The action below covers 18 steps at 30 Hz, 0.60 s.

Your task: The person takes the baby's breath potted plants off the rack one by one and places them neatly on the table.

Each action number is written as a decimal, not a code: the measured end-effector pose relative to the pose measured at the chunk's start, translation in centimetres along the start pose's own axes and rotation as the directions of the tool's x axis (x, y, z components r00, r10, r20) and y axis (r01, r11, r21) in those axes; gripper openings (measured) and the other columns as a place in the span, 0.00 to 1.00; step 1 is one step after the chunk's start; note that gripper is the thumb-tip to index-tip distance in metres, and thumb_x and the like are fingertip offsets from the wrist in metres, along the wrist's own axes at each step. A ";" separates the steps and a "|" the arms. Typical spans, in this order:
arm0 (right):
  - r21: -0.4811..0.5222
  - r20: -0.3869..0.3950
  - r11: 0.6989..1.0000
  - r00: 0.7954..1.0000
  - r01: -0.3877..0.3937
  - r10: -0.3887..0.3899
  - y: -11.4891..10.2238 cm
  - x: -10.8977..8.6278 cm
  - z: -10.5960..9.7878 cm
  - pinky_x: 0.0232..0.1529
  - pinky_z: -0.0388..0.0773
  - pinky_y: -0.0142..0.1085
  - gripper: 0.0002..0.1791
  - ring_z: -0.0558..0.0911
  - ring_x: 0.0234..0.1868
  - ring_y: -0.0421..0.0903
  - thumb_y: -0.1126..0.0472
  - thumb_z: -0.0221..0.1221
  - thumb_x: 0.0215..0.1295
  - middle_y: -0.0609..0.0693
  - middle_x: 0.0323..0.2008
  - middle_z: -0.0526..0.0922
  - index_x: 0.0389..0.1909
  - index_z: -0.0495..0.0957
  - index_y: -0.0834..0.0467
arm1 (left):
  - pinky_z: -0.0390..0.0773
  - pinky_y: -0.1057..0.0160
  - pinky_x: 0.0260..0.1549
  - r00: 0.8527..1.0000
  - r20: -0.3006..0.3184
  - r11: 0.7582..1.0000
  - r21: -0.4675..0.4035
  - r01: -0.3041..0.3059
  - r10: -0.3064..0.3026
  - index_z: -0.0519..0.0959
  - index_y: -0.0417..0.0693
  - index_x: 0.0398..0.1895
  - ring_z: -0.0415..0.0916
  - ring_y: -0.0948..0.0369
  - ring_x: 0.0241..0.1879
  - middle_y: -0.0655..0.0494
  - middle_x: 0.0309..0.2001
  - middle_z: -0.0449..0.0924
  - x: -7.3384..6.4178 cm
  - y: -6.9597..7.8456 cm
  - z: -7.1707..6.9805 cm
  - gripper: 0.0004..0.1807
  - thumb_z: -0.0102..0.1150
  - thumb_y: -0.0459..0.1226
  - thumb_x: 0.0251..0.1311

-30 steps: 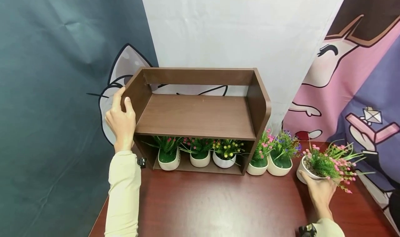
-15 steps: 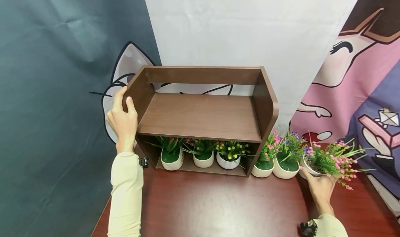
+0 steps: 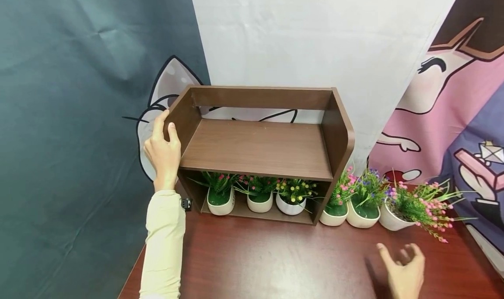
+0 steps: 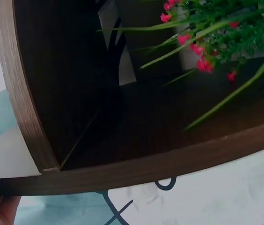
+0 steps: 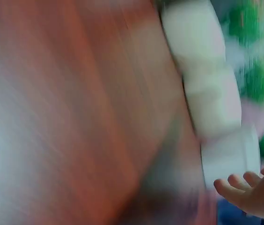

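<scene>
My left hand holds the left side panel of a dark brown two-tier shelf. In the left wrist view, fingers show on one side of the panel's edge and a fingertip on the other. My right hand, thumb and fingers spread and holding nothing, is in front of a white pot of pink flowers. That pot stands on the table at the right end of a row, beside a cream pot of purple flowers and a cream pot of pink flowers. The right wrist view is blurred.
Inside the lower tier stand two cream pots with pinkish-red flowers, a left one and a middle one, and a white pot of yellow flowers. The reddish-brown table extends in front. Printed cloth hangs behind.
The right hand carried the white pot left against the purple-flowered one, let go of it and drew back toward me. My left hand stayed on the shelf; the view shifted slightly.
</scene>
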State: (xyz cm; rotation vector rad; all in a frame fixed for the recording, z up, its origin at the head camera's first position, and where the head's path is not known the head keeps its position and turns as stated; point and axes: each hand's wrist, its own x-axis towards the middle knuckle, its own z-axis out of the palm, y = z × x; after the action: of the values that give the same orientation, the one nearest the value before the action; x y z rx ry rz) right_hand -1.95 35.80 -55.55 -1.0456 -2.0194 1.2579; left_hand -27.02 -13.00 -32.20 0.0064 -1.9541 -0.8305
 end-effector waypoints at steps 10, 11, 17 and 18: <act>0.236 0.256 0.925 0.900 0.297 -0.354 -1.8 -10.4 7.8 0.37 0.70 0.25 0.40 0.74 0.45 0.47 0.61 0.68 0.37 0.59 0.48 0.71 0.56 0.62 0.57 | 0.61 0.53 0.20 1.000 0.002 1.000 0.010 -0.006 0.006 0.72 0.69 0.49 0.65 0.48 0.14 0.53 0.38 0.79 -0.2 0.0 0.2 0.16 0.47 0.43 0.56; 0.288 0.259 0.905 0.884 0.315 -0.390 -1.7 -10.6 8.9 0.37 0.70 0.25 0.40 0.74 0.46 0.47 0.62 0.68 0.38 0.61 0.48 0.71 0.56 0.63 0.57 | 0.61 0.53 0.20 1.000 -0.001 1.000 0.010 -0.006 0.006 0.72 0.69 0.49 0.65 0.48 0.14 0.52 0.37 0.79 -0.2 0.0 0.2 0.16 0.47 0.43 0.56; 0.314 0.290 0.886 0.854 0.341 -0.432 -5.2 -10.6 14.0 0.43 0.69 0.37 0.43 0.69 0.52 0.52 0.55 0.67 0.40 0.60 0.53 0.66 0.60 0.56 0.53 | 0.61 0.53 0.19 1.000 -0.004 1.000 0.008 -0.017 0.017 0.72 0.68 0.49 0.66 0.47 0.16 0.50 0.35 0.79 0.0 0.0 0.0 0.16 0.47 0.43 0.56; 0.287 0.287 0.894 0.860 0.343 -0.422 -6.2 -10.6 14.5 0.45 0.68 0.40 0.46 0.68 0.53 0.54 0.53 0.67 0.39 0.60 0.54 0.64 0.61 0.55 0.54 | 0.61 0.53 0.20 1.000 -0.001 1.000 0.009 -0.018 0.018 0.72 0.68 0.49 0.67 0.47 0.16 0.51 0.36 0.79 0.0 0.0 -0.1 0.16 0.47 0.44 0.56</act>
State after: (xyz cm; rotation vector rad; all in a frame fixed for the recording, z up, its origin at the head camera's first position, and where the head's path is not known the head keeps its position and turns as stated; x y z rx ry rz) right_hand -9.15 18.32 -56.48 -0.2980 -2.1297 1.4747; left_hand -26.97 -13.05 -32.23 -0.0054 -1.9537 -0.8097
